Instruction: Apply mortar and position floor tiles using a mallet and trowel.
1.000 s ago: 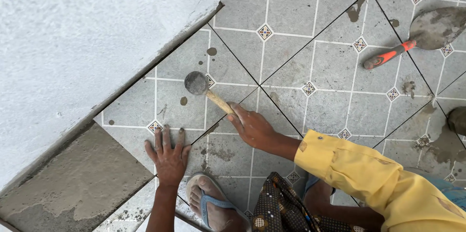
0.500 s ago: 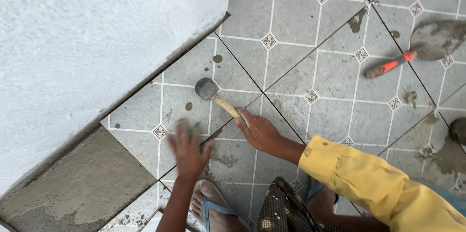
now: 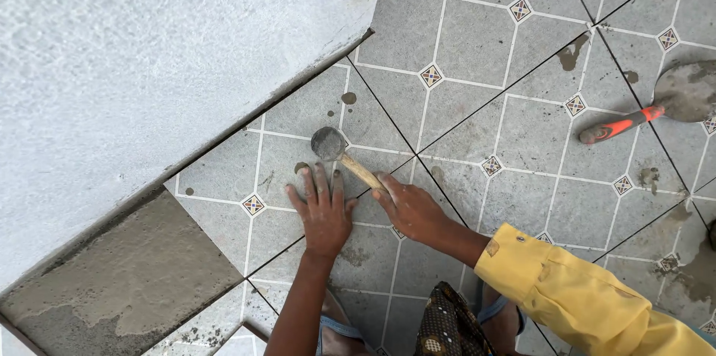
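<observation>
Your left hand (image 3: 322, 210), blurred in mid-air half a second ago, now lies flat and open on the grey tile (image 3: 224, 169) by the wall, fingers spread and holding nothing. Your right hand (image 3: 410, 210) stays closed round the wooden handle of the mallet (image 3: 344, 158). Its long axis runs diagonally, dark head pointing up-left and resting on the tile just above your left fingertips. No packages or labels show. An orange-handled trowel (image 3: 656, 106) lies well apart on the floor.
</observation>
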